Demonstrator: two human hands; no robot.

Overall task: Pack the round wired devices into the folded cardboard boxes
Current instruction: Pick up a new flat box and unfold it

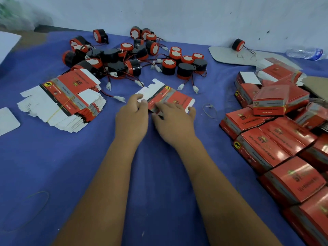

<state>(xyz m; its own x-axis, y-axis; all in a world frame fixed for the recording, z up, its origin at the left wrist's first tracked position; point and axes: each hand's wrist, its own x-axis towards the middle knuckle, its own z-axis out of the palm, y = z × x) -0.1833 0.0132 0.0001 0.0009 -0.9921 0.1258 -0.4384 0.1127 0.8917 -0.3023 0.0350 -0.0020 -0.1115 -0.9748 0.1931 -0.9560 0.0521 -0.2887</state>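
A flat, unfolded red and white carton [170, 99] lies on the blue cloth in front of me. My left hand [132, 118] pinches its white left flap with thumb and fingers. My right hand [174, 121] lies over its near edge, fingers spread, thumb curled at the right end. Beyond it, several round black and red wired devices [134, 55] lie in a heap with white plugs trailing. One more device [238, 44] sits alone at the back right.
A banded stack of flat cartons [65, 102] lies at the left. Several assembled red boxes [276, 139] pile up at the right. A plastic bottle [305, 53] and a grey card [236, 55] lie at the back right. A white card [8, 119] is at the left edge.
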